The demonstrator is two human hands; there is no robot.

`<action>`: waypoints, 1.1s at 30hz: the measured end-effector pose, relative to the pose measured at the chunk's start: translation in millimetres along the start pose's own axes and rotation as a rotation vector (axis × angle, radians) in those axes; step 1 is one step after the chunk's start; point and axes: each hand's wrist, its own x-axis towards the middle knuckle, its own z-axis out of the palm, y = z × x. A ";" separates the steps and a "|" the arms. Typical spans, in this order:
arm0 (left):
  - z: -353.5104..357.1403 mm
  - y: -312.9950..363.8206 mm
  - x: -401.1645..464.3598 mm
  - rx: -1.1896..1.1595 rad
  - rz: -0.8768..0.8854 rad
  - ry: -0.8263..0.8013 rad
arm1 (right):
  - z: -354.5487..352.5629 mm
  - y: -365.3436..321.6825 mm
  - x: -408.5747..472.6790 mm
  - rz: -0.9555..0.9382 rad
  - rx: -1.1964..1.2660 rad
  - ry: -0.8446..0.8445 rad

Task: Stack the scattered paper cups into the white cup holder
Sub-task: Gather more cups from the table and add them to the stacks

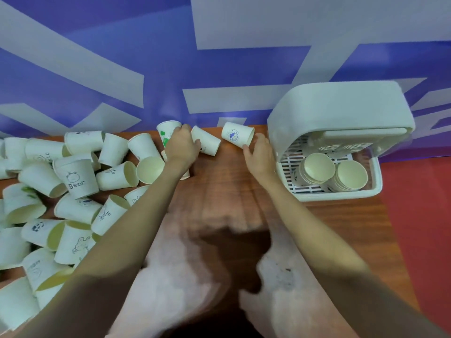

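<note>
Several white paper cups (73, 176) lie scattered over the left of the wooden table (219, 191). My left hand (181, 147) rests on a lying plain cup (206, 141) beside a green-printed cup (166, 132), fingers curled over it. My right hand (260, 154) grips the rim end of a blue-logo cup (236, 135) that lies on its side near the back edge. The white cup holder (341, 113) stands at the right with its lid raised; two stacks of cups (317, 167) (351, 175) stand upright in its slotted tray.
A blue and grey patterned wall runs along the table's back edge. Red floor shows right of the table. My legs are blurred below the table's near edge. Bare wood lies between my forearms.
</note>
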 end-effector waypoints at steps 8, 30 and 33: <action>15.5 -5.4 4.4 -0.075 -0.071 0.034 | 19.9 -4.0 28.1 0.194 0.110 -0.037; -25.4 29.5 -141.0 -0.322 0.361 0.274 | -101.1 39.9 -115.2 -0.402 0.158 0.269; -22.2 51.9 -154.3 -0.363 0.467 0.254 | -119.5 64.6 -134.9 -0.380 0.195 0.344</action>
